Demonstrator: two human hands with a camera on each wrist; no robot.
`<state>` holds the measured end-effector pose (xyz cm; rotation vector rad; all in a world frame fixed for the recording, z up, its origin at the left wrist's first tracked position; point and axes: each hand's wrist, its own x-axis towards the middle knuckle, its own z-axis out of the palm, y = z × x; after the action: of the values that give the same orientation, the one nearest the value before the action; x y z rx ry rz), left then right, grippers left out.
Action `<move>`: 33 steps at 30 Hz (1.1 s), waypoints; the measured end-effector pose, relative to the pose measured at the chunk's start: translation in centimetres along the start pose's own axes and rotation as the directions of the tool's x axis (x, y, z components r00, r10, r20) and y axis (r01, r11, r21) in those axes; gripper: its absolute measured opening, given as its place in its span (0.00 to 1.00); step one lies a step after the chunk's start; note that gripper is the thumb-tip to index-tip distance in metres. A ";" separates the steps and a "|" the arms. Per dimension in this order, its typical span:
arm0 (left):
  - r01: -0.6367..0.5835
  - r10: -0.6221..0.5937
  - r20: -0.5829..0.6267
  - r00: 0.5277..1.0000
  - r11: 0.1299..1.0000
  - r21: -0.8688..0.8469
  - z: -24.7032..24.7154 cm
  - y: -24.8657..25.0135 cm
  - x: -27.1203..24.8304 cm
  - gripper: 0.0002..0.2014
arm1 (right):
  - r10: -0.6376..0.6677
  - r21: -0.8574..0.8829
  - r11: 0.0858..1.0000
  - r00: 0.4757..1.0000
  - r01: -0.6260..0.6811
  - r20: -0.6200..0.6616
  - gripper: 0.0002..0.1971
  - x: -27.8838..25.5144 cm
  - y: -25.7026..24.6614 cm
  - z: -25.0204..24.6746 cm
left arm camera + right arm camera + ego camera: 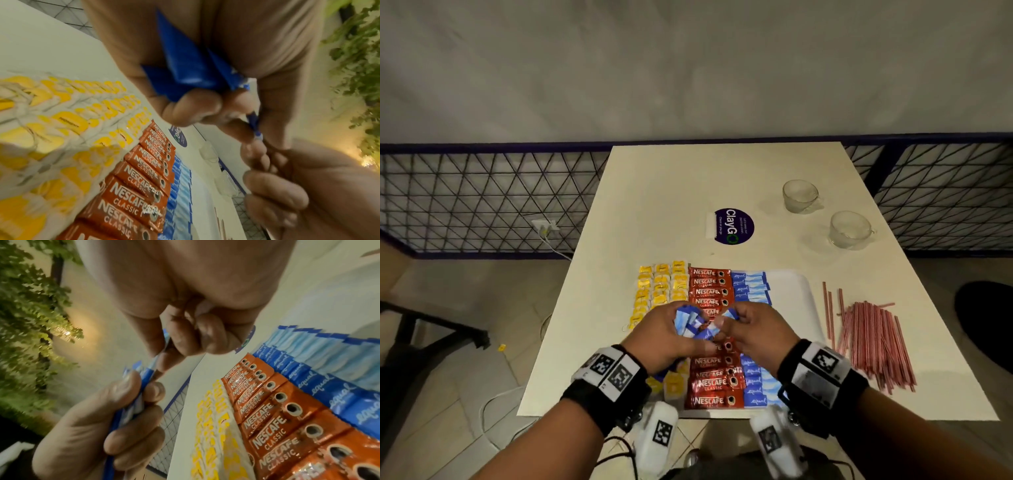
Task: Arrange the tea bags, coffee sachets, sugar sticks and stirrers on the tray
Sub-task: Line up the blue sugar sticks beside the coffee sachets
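At the frame's bottom centre, our left hand [664,334] grips a fanned bunch of sugar sticks [693,323]; our right hand [751,327] pinches one free. Tugging may spill several onto the coffee sachets [714,382] below.

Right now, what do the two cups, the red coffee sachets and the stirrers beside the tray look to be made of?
The two cups: clear glass or plastic, since the table shows through them; which one is unclear. The red coffee sachets: glossy foil or plastic film, with crinkled, shiny highlights. The stirrers: thin, matte, red-and-white striped sticks, probably plastic or paper.
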<state>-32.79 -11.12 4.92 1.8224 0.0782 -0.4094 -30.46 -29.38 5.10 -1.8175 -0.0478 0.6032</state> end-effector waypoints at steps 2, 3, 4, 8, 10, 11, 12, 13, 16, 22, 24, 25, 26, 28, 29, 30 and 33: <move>0.030 -0.031 -0.029 0.999 0.999 -0.045 -0.9 -0.3 0.2 0.12 | 0.058 0.163 0.985 0.998 -0.054 -0.018 0.07 0.0 -0.2 -0.3; 0.037 -0.039 -0.046 0.998 0.998 -0.060 -1.2 -0.5 0.4 0.09 | 0.074 0.204 0.977 0.997 -0.068 -0.021 0.06 0.1 -0.3 -0.6; 0.040 -0.044 -0.058 0.997 0.997 -0.067 -1.3 -0.4 0.7 0.08 | 0.073 0.205 0.977 0.997 -0.065 -0.029 0.06 0.2 -0.3 -1.0; 0.054 -0.061 -0.075 0.995 0.994 -0.092 -0.8 0.3 2.4 0.09 | 0.046 0.161 0.986 0.996 -0.032 -0.078 0.06 1.3 0.0 -2.8; 0.064 -0.072 -0.091 0.993 0.994 -0.085 -0.3 0.7 3.7 0.10 | 0.082 0.216 0.974 0.994 -0.064 -0.074 0.07 2.4 0.5 -4.1; 0.073 -0.080 -0.098 0.992 0.995 -0.073 0.0 0.8 4.3 0.10 | 0.112 0.247 0.965 0.990 -0.089 -0.083 0.06 3.0 0.8 -4.8; 0.086 -0.093 -0.107 0.990 0.994 -0.070 0.3 0.8 4.9 0.09 | 0.150 0.289 0.951 0.983 -0.114 -0.109 0.06 3.8 1.1 -5.7; 0.101 -0.110 -0.125 0.986 0.992 -0.074 0.5 0.8 5.6 0.08 | 0.197 0.336 0.931 0.970 -0.139 -0.143 0.05 4.8 1.6 -6.7; 0.146 -0.152 -0.185 0.971 0.988 -0.043 0.4 0.5 6.5 0.05 | 0.328 0.445 0.873 0.915 -0.200 -0.233 0.06 7.9 3.2 -9.4; 0.235 -0.239 -0.276 0.931 0.971 -0.046 0.0 -0.3 7.6 0.05 | 0.419 0.182 0.905 0.879 -0.384 -0.227 0.09 13.6 5.7 -12.9; 0.256 -0.258 -0.289 0.922 0.966 -0.044 0.0 -0.6 7.7 0.05 | 0.383 -0.023 0.917 0.895 -0.399 -0.227 0.12 14.7 6.1 -13.0; 0.265 -0.267 -0.291 0.919 0.963 -0.047 -0.1 -0.7 7.8 0.06 | 0.376 -0.061 0.916 0.900 -0.398 -0.221 0.13 15.1 6.3 -13.0; 0.272 -0.273 -0.294 0.916 0.961 -0.046 -0.1 -0.9 7.8 0.06 | 0.373 -0.080 0.915 0.904 -0.395 -0.207 0.14 15.4 6.4 -12.9; 0.286 -0.282 -0.296 0.913 0.958 -0.030 0.1 -1.1 7.8 0.06 | 0.382 -0.094 0.910 0.906 -0.403 -0.184 0.15 15.8 6.7 -12.7; 0.288 -0.283 -0.296 0.912 0.957 -0.028 0.3 -1.1 7.8 0.06 | 0.394 -0.095 0.905 0.903 -0.414 -0.173 0.15 15.9 6.8 -12.6; 0.290 -0.286 -0.297 0.911 0.956 -0.030 0.4 -1.2 7.7 0.07 | 0.401 -0.094 0.903 0.902 -0.418 -0.164 0.14 16.0 7.0 -12.5; 0.295 -0.289 -0.303 0.908 0.955 -0.025 0.6 -1.3 7.4 0.06 | 0.413 -0.104 0.897 0.898 -0.430 -0.150 0.13 16.0 7.1 -12.1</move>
<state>-26.36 -12.50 1.27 1.8875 0.5686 -0.3352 -13.33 -37.17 -4.84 -2.0092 0.4123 0.8044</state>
